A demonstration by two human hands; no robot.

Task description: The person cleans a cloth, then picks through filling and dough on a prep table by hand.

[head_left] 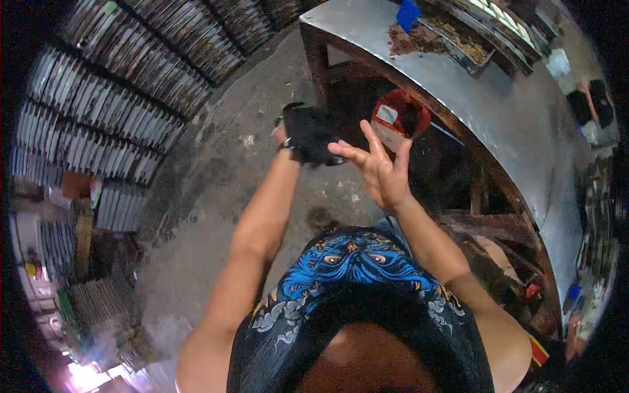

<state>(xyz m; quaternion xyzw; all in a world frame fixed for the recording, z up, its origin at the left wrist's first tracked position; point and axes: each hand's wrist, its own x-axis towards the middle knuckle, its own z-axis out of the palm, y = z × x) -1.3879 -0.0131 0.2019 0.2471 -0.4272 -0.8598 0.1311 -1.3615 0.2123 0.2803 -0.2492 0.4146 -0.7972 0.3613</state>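
Note:
My left hand reaches forward over the concrete floor, its fingers largely hidden behind a black cloth-like thing. Motion smears this black thing, and I cannot tell its exact kind. It spreads from the left hand toward my right hand. The right hand is held up with its fingers spread and nothing in its palm. Its fingertips overlap the right edge of the black thing in this view.
On the right runs a metal-topped table with brown crumbly material, a blue scraper-like piece and a metal tray. Beneath it stands a red and white bucket. Racks of stacked trays line the left.

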